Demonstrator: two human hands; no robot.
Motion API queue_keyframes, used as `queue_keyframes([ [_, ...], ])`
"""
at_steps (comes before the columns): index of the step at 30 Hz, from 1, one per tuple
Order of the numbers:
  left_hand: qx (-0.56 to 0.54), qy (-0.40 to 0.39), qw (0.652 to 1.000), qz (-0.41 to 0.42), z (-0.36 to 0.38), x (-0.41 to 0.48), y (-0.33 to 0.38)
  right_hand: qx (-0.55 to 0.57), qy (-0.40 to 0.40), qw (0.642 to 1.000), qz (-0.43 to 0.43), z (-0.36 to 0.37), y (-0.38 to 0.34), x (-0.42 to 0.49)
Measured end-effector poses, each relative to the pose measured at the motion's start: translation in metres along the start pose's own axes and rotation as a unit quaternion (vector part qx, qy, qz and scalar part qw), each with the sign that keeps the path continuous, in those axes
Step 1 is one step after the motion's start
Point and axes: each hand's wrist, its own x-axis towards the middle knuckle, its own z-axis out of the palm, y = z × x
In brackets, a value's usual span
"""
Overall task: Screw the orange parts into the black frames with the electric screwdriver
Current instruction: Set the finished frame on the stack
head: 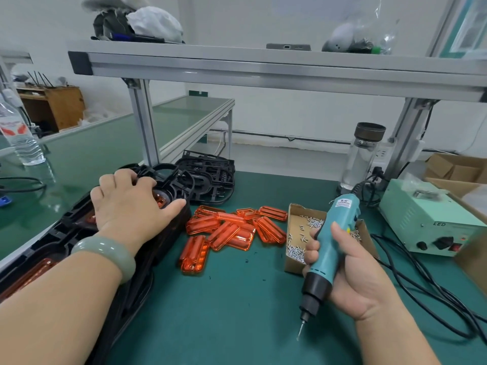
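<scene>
My left hand [129, 204] grips the far end of a long black frame [79, 233] that lies along the left of the green mat, with orange parts seated in it. My right hand [350, 272] holds the teal electric screwdriver [329, 248] upright, bit pointing down above the mat. A heap of loose orange parts [232, 230] lies in the middle of the mat. More black frames [210, 177] are stacked behind the heap. A cardboard box of screws [300, 233] stands just behind the screwdriver.
A pale green power supply [427, 222] with cables sits at the right, next to cardboard boxes [453, 169]. A glass bottle [363, 156] stands at the back by an aluminium shelf post. A plastic water bottle [18, 133] stands at the far left.
</scene>
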Motion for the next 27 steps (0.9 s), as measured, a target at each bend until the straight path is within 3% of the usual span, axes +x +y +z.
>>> queue_keyframes([
  [11,-0.003,0.010,1.000,0.024,0.000,0.000,-0.003,-0.022,0.041,0.998,0.033,0.007,0.005,-0.003],
  [18,-0.023,0.013,0.999,0.037,-0.012,0.001,0.002,-0.116,0.061,0.991,-0.013,0.008,0.006,-0.005],
  [22,-0.072,0.043,0.995,0.049,-0.034,0.002,0.015,-0.258,0.111,0.958,-0.055,0.007,0.002,-0.012],
  [27,-0.181,0.086,0.977,0.071,-0.078,-0.003,0.046,-0.399,0.198,0.885,-0.135,-0.011,-0.007,-0.044],
])
